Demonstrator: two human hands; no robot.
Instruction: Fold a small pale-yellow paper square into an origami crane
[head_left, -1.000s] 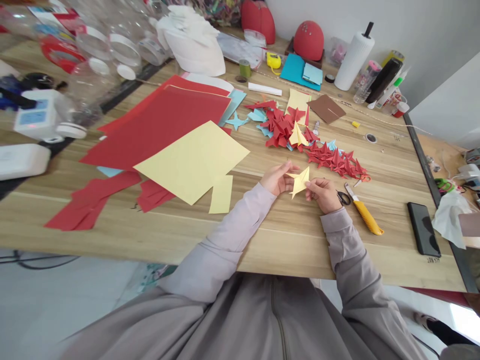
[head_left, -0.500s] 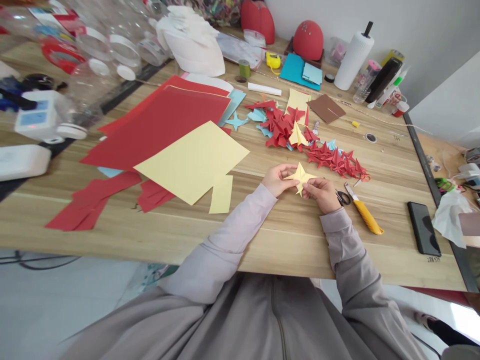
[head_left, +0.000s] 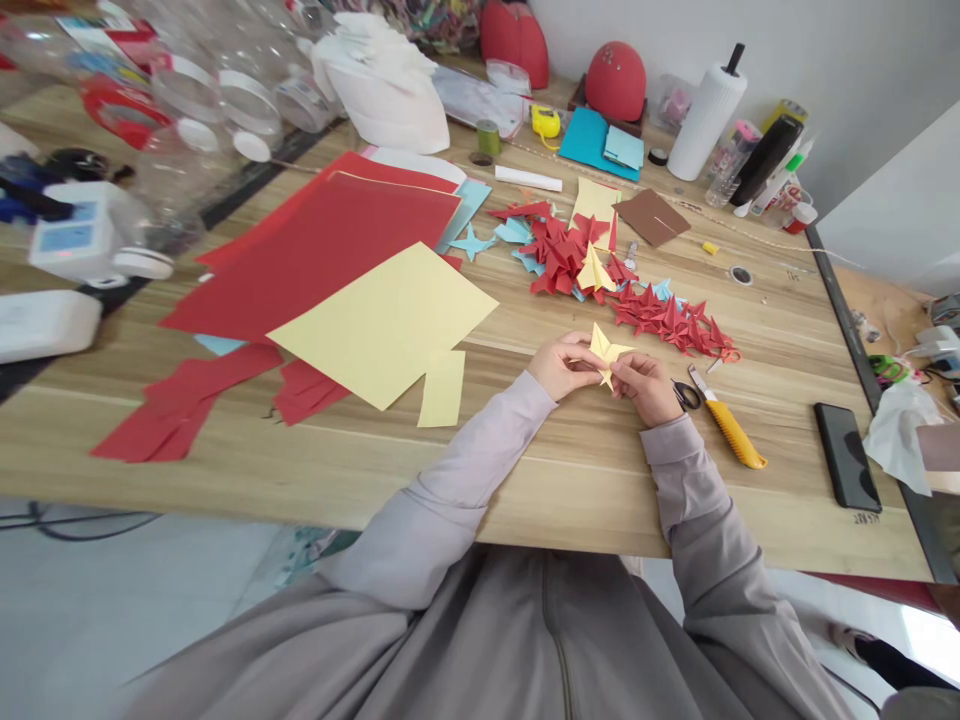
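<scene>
A pale yellow folded paper star (head_left: 604,348) is held between my two hands above the table. My left hand (head_left: 564,364) pinches its left side, covering most of that point. At its lower right, the thumb and fingers of my right hand (head_left: 646,386) grip the paper. Just past my hands lies a heap of red paper stars (head_left: 561,256), with a few blue ones and a yellow folded star (head_left: 595,270) on top. Black-handled scissors (head_left: 686,396) are partly hidden by my right hand, and a yellow utility knife (head_left: 735,434) rests beside them.
To the left lie a yellow sheet (head_left: 382,325), large red sheets (head_left: 330,245) and cut red strips (head_left: 172,410). A phone (head_left: 847,457) is near the right edge. Plastic bottles (head_left: 247,100) crowd the back left; a white bottle (head_left: 705,120) stands at the back right.
The star has turned and tilted slightly in my fingers. My left hand has shifted a little to the right, covering more of its left point. Nothing else has visibly moved.
</scene>
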